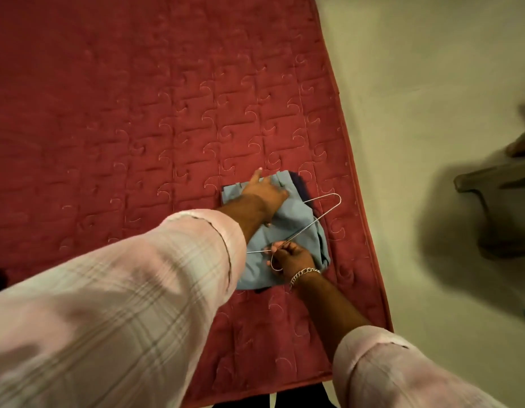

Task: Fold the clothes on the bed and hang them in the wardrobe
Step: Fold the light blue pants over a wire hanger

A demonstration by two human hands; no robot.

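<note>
Folded cloth point(287, 231) lies on the bed point(137, 113), close to the bed's right edge and toward its near end. Hanger point(320, 213) sits on top of the cloth, one corner poking past the cloth's right side, hook end at the cloth's near side. Left hand point(267, 192) rests on the cloth's far part. Right hand point(290, 256) grips the hanger over the cloth's near part. Floor point(432, 83) runs right of the bed.
</note>
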